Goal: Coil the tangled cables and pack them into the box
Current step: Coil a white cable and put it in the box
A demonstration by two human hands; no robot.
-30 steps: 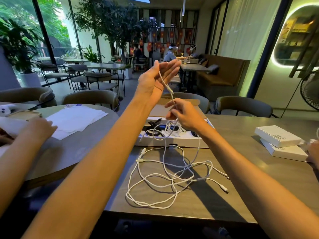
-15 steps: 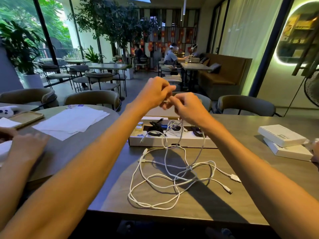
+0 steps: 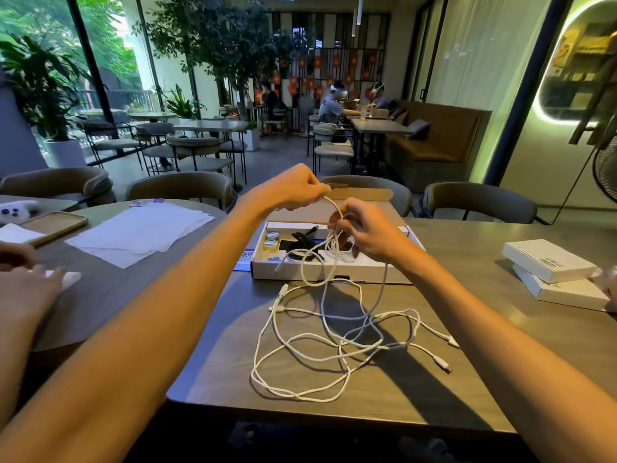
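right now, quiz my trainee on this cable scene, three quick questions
1. True or false: the box is shut.
2. The left hand and right hand both grip: A the cable, B a pen, C a cup?
3. Fill in: most of the cable lies tangled on the ____, nearer the person than the box.
Key: 1 false, its lid is open. 2 A. 3 table.

Tangled cables [image 3: 334, 342] on table [image 3: 467, 379] before open box [image 3: 320, 272]; two stacked boxes [image 3: 554, 272] far right.
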